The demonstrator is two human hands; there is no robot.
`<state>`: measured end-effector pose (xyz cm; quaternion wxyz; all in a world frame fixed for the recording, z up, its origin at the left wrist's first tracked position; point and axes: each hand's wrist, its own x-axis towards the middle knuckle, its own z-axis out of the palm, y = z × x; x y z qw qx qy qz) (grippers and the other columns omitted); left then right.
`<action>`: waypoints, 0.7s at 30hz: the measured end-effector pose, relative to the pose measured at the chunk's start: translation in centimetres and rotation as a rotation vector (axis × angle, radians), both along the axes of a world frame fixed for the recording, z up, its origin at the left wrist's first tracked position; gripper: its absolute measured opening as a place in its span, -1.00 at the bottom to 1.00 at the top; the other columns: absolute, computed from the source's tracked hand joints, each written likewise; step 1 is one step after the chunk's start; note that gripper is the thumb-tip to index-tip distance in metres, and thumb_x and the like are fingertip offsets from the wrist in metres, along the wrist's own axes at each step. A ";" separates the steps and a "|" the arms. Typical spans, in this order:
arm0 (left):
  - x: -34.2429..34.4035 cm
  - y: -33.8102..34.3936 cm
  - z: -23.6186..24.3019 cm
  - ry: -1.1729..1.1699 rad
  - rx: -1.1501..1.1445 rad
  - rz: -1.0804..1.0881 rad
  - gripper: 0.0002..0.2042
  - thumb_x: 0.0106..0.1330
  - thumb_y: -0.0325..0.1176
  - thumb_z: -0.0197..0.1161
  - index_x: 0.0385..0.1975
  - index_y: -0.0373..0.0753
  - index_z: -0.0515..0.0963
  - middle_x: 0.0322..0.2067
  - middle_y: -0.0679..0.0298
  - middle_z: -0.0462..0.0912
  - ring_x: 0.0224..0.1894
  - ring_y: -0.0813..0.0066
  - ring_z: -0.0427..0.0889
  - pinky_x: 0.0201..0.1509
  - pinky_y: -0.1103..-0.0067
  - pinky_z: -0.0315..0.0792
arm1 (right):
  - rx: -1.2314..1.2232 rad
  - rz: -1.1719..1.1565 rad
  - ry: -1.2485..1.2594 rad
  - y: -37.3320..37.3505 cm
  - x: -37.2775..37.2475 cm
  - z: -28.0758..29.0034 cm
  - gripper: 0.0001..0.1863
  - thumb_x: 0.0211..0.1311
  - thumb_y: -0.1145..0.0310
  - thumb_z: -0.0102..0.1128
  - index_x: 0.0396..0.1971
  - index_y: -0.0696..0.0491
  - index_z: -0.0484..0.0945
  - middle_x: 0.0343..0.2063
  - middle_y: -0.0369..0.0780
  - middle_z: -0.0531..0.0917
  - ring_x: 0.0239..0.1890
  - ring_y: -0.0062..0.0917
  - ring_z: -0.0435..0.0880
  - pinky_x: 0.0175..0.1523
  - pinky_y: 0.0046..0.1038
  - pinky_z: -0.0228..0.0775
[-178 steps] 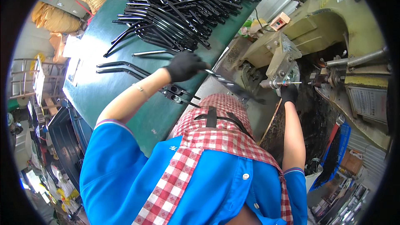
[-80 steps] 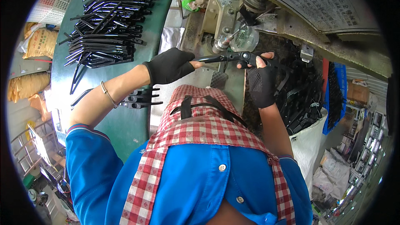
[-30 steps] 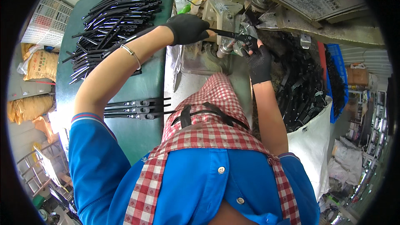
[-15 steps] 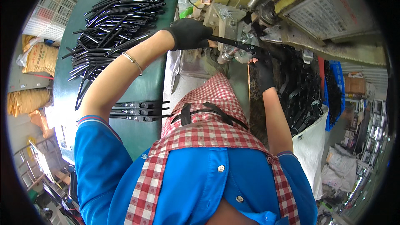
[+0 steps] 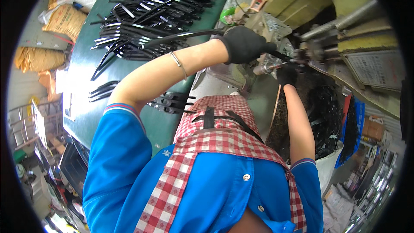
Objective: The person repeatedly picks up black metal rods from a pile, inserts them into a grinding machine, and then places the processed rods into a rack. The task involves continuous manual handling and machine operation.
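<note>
My left hand (image 5: 245, 45), in a black glove, is closed round a long black bar that looks like a wiper arm (image 5: 185, 35). One end of it trails left over the pile on the table; the other reaches into the machine (image 5: 267, 67). Beside the machine's metal rod, my right hand (image 5: 287, 75), also black-gloved, is curled at that far end. Its fingertips are partly lost against the dark parts. Many similar wiper arms (image 5: 151, 11) lie heaped on the green table (image 5: 168, 127).
Several wiper arms lie in a row (image 5: 170, 102) at the table's near edge. Right of the machine, a white sack (image 5: 334, 157) holds more black parts, with a blue crate (image 5: 355, 138) beyond. A spring (image 5: 358, 14) and yellow-green machine frame (image 5: 366, 39) overhang the far right.
My view has shifted, so the table sits further right in it. My left hand has come closer to my right hand, and the wiper arm reaches further into the machine.
</note>
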<state>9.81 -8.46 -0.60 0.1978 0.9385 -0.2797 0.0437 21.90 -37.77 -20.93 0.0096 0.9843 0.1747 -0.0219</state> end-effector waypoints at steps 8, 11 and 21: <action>-10.8 6.1 -5.1 0.134 -0.048 0.235 -0.67 0.18 -0.33 0.18 -0.04 0.16 0.50 -0.49 0.23 0.58 -0.46 0.15 0.59 -0.48 0.30 0.44 | 0.143 0.062 0.013 2.0 -1.0 3.1 -0.75 0.10 0.13 0.24 -0.29 -0.05 0.59 -0.29 -0.13 0.67 -0.19 -0.26 0.66 -0.08 -0.27 0.48; -16.1 13.2 -10.3 0.108 0.131 0.386 -0.67 0.01 -0.45 0.23 -0.19 0.06 0.57 -0.42 0.23 0.56 -0.36 0.15 0.57 -0.35 0.33 0.44 | 0.238 -0.183 0.021 1.4 -0.7 1.9 -0.78 0.08 0.24 0.10 -0.34 0.03 0.57 -0.35 -0.04 0.65 -0.22 -0.11 0.62 -0.21 -0.19 0.46; -26.6 21.5 -15.5 -0.003 0.020 1.078 -0.77 0.14 -0.28 0.13 -0.22 -0.13 0.59 -0.15 0.21 0.57 -0.01 0.13 0.48 0.08 0.32 0.31 | 0.304 -0.139 -0.028 0.0 -0.1 0.3 -0.82 -0.03 0.29 0.20 -0.45 0.07 0.58 -0.42 -0.03 0.64 -0.28 -0.10 0.63 -0.23 -0.23 0.44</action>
